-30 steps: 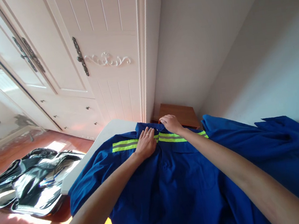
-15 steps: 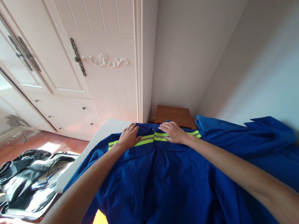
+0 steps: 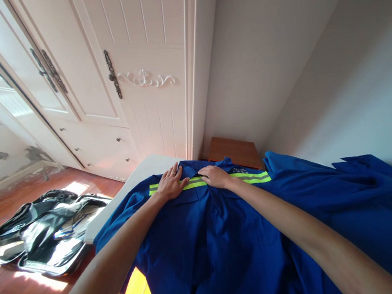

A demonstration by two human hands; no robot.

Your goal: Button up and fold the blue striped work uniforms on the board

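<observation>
A dark blue work jacket [image 3: 194, 243] with a yellow-green and grey reflective stripe is spread front side up over a pale board, its lower part hanging toward me. My left hand [image 3: 169, 184] lies on the stripe at the left chest, fingers stretched and spread, a ring on one finger. Close by, my right hand [image 3: 215, 177] has its fingers curled together at the front opening, pinching the fabric edge near the collar. A white printed mark [image 3: 240, 170] shows just above the stripe on the right chest.
The pale board [image 3: 133, 181] shows its rounded end beyond the jacket. More blue cloth [image 3: 352, 184] is heaped at the right by the wall. A wooden cabinet [image 3: 235, 152] stands behind. On the floor at left lies an open suitcase [image 3: 41, 235]; a white wardrobe [image 3: 96, 102] rises beyond.
My right hand has slid left to the front opening and its fingers have curled onto the fabric, uncovering the chest mark. My left hand stays flat. The view has turned slightly left.
</observation>
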